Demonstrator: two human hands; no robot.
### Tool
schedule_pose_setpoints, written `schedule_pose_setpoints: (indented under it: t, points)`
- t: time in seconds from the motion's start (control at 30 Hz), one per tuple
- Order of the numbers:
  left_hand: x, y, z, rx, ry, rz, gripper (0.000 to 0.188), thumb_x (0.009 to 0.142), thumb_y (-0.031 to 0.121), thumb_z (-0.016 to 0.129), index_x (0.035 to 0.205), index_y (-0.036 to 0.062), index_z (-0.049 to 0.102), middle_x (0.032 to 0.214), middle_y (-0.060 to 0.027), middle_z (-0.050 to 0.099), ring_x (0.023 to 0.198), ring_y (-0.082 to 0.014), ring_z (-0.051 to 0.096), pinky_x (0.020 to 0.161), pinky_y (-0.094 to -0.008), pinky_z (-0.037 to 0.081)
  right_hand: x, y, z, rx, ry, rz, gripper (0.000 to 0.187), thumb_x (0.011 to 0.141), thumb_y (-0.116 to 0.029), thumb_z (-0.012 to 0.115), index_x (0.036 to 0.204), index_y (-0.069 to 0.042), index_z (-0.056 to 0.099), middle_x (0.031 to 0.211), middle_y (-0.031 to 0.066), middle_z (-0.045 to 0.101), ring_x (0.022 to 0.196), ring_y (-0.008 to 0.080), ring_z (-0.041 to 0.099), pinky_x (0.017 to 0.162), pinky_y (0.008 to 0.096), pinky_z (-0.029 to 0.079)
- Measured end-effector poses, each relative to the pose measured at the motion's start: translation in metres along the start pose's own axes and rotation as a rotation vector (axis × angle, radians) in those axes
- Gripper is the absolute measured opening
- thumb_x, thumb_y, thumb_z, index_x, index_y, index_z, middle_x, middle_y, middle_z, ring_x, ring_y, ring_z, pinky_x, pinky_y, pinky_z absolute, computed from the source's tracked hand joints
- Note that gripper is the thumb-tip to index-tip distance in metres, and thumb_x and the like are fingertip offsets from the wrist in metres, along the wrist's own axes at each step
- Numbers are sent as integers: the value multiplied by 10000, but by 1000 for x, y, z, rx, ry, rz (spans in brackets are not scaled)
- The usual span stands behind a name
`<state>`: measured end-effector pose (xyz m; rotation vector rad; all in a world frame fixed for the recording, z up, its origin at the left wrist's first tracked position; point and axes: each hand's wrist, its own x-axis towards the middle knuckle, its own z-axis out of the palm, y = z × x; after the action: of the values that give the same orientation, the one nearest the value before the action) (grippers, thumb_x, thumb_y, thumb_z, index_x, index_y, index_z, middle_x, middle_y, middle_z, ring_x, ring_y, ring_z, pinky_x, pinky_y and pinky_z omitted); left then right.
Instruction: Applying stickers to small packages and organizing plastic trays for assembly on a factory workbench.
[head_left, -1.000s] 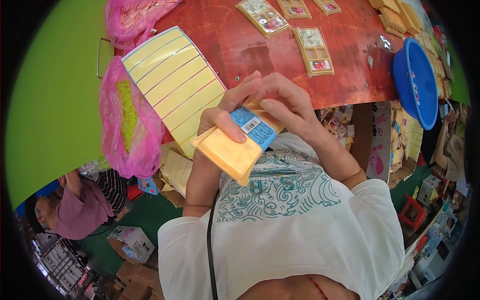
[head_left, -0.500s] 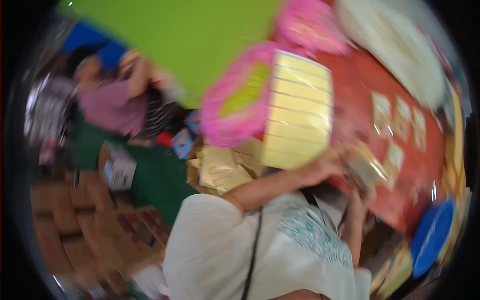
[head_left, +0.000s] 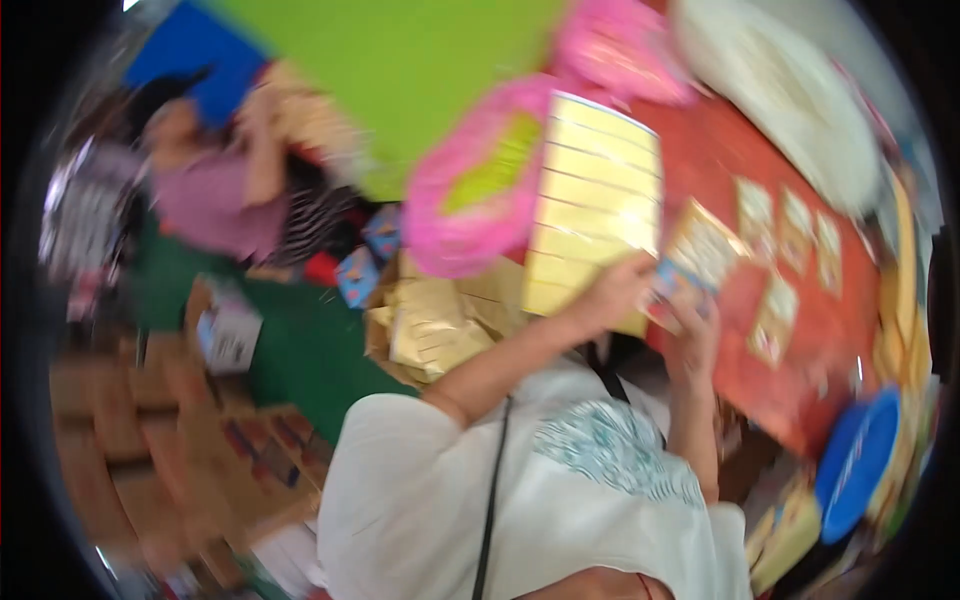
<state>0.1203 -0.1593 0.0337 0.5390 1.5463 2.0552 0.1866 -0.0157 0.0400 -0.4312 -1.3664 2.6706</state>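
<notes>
A small flat packet, pale with a gold edge and blue lower part, is held up in front of me. My right hand grips its lower end, with the fingers closed. At its lower left edge, my left hand pinches the packet too; motion blur softens both hands. Just left of it lies a yellow sheet of long strips divided by dark lines. Several similar small packets rest on the red tabletop to the right.
Pink bags lie beyond the sheet, and a large whitish sack is at far right. A blue basin stands right. Cardboard boxes are stacked at left, below a seated person. An open carton holds yellow sheets.
The packet has risen and turned so that its broad face shows. My left hand has shifted slightly left and up, and my right hand has moved up to the packet's lower end.
</notes>
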Motion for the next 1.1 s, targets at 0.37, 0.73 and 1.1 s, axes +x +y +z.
schedule_pose_setpoints:
  t: [0.37,0.73,1.1]
  points:
    - [4,-19,30,45,-168,-324,175,948,216,522,1002,49,535,816,-8,583,656,-53,514,601,-208,433,-26,-10,-33,78,165,-143,342,827,-70,677,1149,-9,579,1045,75,657,947,149,640,836,302,512]
    - [0,-35,87,-23,-313,-232,285,939,143,495,1167,-23,538,1083,-66,600,949,-91,545,843,-244,435,-80,1,-80,108,248,-238,383,878,-136,631,1228,-3,550,1124,56,641,1007,119,605,870,283,485]
    - [-13,-57,153,245,-732,-327,273,940,128,495,1183,8,530,975,-96,613,737,-123,567,669,-245,433,-208,11,-185,280,704,-495,349,870,-150,647,1184,-10,588,1095,70,655,946,145,639,847,300,511]
